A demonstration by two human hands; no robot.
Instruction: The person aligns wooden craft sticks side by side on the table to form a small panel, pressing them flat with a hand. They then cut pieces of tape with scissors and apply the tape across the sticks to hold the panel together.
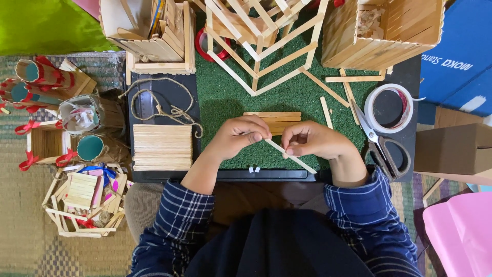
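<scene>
While your left hand [238,137] and right hand [312,140] pinch 1 craft stick [290,156], the open stick frame [266,46] waits unfinished beyond; spare sticks [274,119] lie unused.

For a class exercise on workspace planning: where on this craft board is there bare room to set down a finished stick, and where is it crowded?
Bare green turf lies between the twine and the short stick stack, below the stick frame. Crowded: the right side, with loose sticks, scissors and tape roll.
</scene>
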